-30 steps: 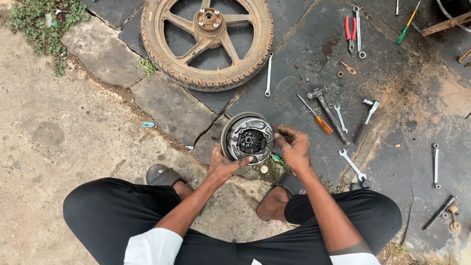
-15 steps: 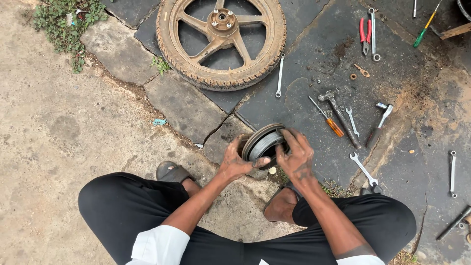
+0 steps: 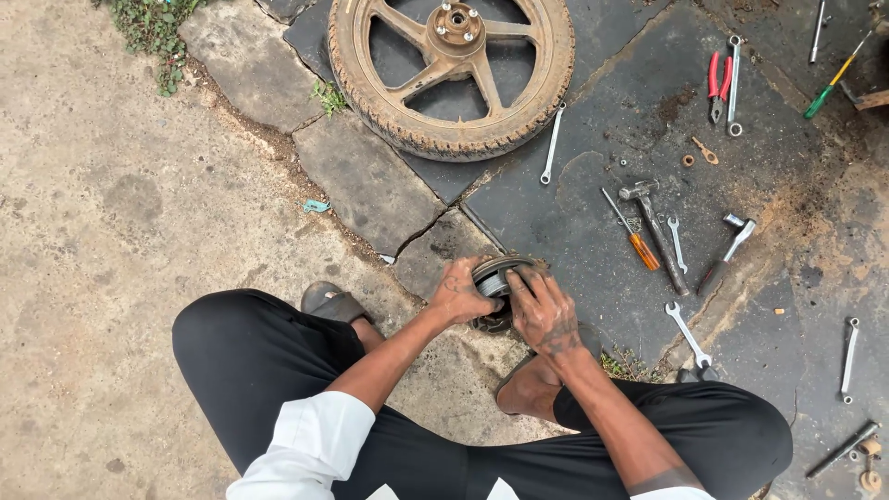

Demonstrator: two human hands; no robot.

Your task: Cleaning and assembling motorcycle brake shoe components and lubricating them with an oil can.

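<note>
A round metal drum-shaped hub part (image 3: 496,278) stands on its edge on the paving between my knees. My left hand (image 3: 459,293) grips its left side. My right hand (image 3: 544,310), dirty with grease, is closed over its right side and top. Most of the part is hidden by my fingers. I squat over it, with a sandalled foot (image 3: 326,301) on the left and a bare foot (image 3: 528,389) under my right arm.
A spoked motorcycle wheel with tyre (image 3: 452,69) lies flat at the top. Tools are scattered to the right: a hammer (image 3: 654,231), an orange-handled screwdriver (image 3: 632,243), several spanners (image 3: 687,331), red pliers (image 3: 717,85). Concrete ground spreads to the left.
The hub part lay flat with its inside facing up; both hands have tipped it up on edge and closed around it. The camera has moved closer and shifted.
</note>
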